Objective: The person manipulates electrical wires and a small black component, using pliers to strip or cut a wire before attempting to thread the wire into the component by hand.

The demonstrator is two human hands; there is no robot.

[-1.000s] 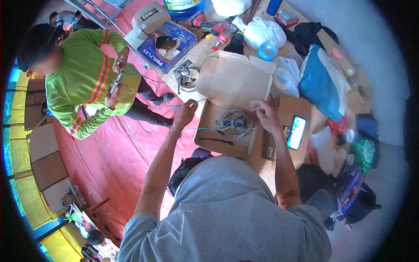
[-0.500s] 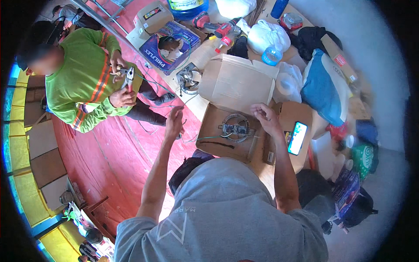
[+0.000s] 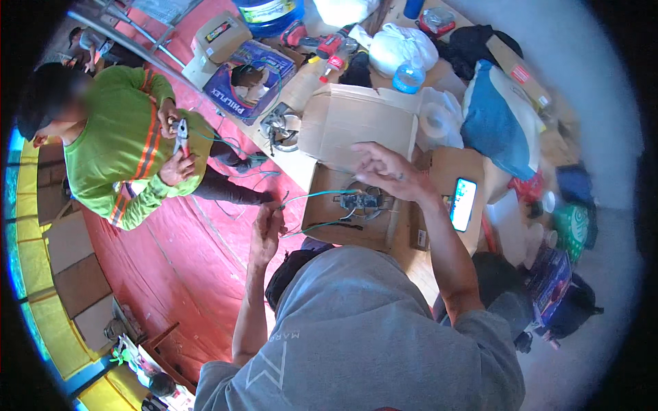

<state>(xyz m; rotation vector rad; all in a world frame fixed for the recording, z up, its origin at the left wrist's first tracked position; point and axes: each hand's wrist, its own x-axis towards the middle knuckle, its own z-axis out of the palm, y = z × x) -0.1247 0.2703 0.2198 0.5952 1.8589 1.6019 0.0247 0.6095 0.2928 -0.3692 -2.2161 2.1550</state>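
Note:
My left hand [image 3: 269, 220] pinches the end of a thin green wire [image 3: 317, 196] beside the left edge of an open cardboard box [image 3: 325, 211]. The wire runs right to a small electrical device [image 3: 359, 201] lying in that box. My right hand [image 3: 384, 171] hovers just above the device with fingers spread, holding nothing I can make out. The raised box flap [image 3: 356, 130] stands behind my right hand.
A person in a green shirt with orange stripes [image 3: 123, 147] sits at left on the red floor [image 3: 185, 274], holding pliers [image 3: 181, 130] and green wire. A lit phone [image 3: 463, 203] lies right of the box. Tools, a blue box [image 3: 250, 75], bags and a water bottle [image 3: 409, 75] crowd the back.
My left hand moved down and left, away from the box, drawing the green wire out. My right hand lifted and spread its fingers over the device. The person at left raised pliers.

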